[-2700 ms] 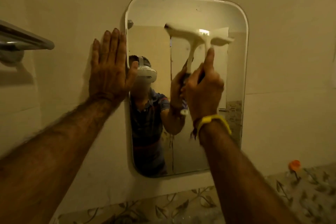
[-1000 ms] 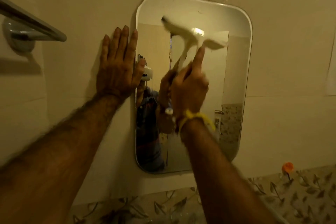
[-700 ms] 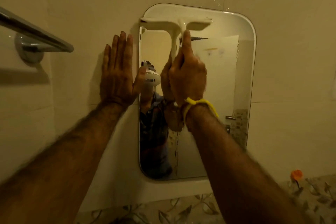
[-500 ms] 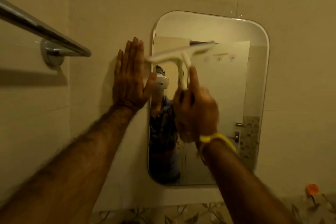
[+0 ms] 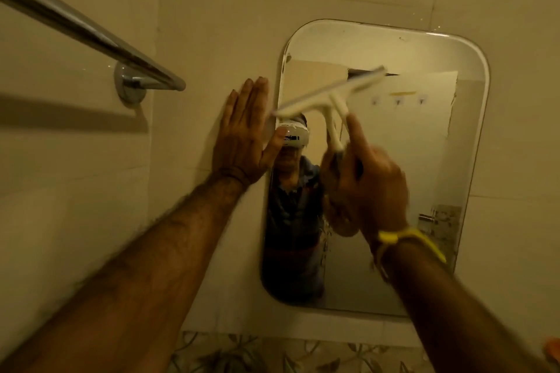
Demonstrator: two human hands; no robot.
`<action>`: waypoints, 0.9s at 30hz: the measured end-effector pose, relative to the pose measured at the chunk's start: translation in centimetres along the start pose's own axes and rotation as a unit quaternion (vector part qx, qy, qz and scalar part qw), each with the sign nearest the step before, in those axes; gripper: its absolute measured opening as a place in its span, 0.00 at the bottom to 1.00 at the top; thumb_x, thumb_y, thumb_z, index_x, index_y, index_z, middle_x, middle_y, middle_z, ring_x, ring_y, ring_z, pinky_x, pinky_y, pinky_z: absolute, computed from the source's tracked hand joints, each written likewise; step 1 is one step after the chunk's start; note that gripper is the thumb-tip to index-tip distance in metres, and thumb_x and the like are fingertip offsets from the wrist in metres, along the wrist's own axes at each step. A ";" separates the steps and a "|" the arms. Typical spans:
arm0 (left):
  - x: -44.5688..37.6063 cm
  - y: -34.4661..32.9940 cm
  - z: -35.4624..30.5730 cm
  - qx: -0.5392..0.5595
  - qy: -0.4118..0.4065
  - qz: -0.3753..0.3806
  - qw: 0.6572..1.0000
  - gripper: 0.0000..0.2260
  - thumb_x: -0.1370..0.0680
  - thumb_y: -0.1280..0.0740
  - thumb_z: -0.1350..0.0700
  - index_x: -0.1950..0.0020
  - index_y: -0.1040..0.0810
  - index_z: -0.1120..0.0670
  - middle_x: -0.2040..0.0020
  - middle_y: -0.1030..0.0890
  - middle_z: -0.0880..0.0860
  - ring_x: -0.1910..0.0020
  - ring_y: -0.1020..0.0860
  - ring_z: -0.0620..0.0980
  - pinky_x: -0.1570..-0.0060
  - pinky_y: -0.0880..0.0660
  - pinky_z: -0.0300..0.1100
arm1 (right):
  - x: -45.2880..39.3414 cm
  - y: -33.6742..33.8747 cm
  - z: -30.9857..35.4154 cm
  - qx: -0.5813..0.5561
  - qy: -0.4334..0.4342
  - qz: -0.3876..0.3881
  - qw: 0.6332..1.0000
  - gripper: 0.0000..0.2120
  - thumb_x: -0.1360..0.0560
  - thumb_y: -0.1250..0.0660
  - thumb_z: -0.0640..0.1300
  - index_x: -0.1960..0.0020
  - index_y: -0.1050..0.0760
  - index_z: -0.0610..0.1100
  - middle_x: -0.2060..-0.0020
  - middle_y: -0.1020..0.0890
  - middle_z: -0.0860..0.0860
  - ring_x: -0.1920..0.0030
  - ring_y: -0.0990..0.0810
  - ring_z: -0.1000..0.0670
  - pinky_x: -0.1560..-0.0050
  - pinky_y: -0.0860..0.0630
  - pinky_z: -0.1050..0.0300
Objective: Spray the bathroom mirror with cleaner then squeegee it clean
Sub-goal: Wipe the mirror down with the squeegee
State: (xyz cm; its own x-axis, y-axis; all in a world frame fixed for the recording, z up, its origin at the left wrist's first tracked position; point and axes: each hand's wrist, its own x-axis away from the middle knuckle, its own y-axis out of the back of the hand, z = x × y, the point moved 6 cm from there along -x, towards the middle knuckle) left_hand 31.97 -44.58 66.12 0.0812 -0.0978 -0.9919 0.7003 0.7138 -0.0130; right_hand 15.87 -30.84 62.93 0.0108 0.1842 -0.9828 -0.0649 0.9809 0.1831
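Observation:
A rounded rectangular mirror (image 5: 424, 160) hangs on the beige tiled wall. My right hand (image 5: 368, 185) grips the handle of a white T-shaped squeegee (image 5: 327, 97), index finger stretched along the handle. The blade is tilted, its left end low near the mirror's left edge and its right end higher. It sits over the upper left part of the glass. My left hand (image 5: 245, 133) lies flat on the wall, fingers spread, with the thumb at the mirror's left edge. No spray bottle is in view.
A chrome towel bar (image 5: 91, 30) juts out from the wall at upper left, near my left arm. A leaf-patterned tile band (image 5: 242, 351) runs below the mirror. Something orange (image 5: 553, 351) shows at the lower right edge.
The squeegee went to the mirror's top left, then came down with its blade tilting left end low. The view has shifted, so the mirror sits further right and lower. My left hand stays flat on the wall.

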 end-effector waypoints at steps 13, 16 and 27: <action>0.7 -0.3 -1.5 -0.005 0.018 0.038 0.999 0.35 0.19 0.45 0.40 0.18 0.44 0.61 0.18 0.43 0.62 0.18 0.46 0.62 0.21 0.53 0.65 | 1.8 1.1 -3.0 -0.010 -0.057 -0.048 0.997 0.24 0.18 0.43 0.47 0.23 0.39 0.48 0.67 0.26 0.49 0.71 0.30 0.51 0.71 0.32 0.59; 1.6 -1.0 -2.1 -0.003 0.008 0.052 0.999 0.37 0.19 0.46 0.37 0.18 0.45 0.59 0.18 0.45 0.62 0.18 0.48 0.61 0.22 0.56 0.67 | 7.6 0.9 -4.1 -0.019 -0.076 -0.035 0.996 0.23 0.18 0.39 0.45 0.24 0.37 0.45 0.69 0.25 0.47 0.73 0.29 0.49 0.74 0.26 0.51; 2.3 -1.9 -2.3 -0.058 -0.045 0.073 0.995 0.37 0.19 0.45 0.36 0.17 0.47 0.56 0.18 0.46 0.64 0.18 0.48 0.62 0.22 0.54 0.68 | 1.5 1.9 -4.6 -0.062 -0.133 -0.133 0.980 0.29 0.22 0.50 0.52 0.23 0.41 0.42 0.67 0.22 0.47 0.68 0.24 0.49 0.63 0.20 0.54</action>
State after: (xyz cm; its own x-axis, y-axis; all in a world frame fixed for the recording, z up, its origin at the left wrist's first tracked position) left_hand 29.21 -44.53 63.60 0.2433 -0.0449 -0.9689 0.5905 0.7993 0.1112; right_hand 11.18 -28.95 61.75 0.3029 -0.0512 -0.9516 -0.1459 0.9843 -0.0994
